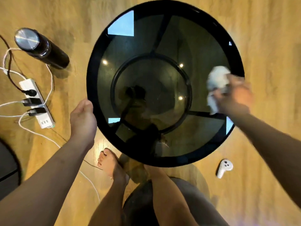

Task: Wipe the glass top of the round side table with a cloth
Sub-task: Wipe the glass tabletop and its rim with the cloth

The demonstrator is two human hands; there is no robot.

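Wood floor; right hand (234,97) clutches cloth (215,82) on glass top (146,46).

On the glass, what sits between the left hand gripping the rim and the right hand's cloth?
Nothing: in the head view, the round table's dark glass top between left hand and crumpled white cloth is bare, showing only reflections.

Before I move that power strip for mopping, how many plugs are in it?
3. On the power strip, one black plug sits nearest the bottle, a second at the middle, a third toward the near end. None looks hidden.
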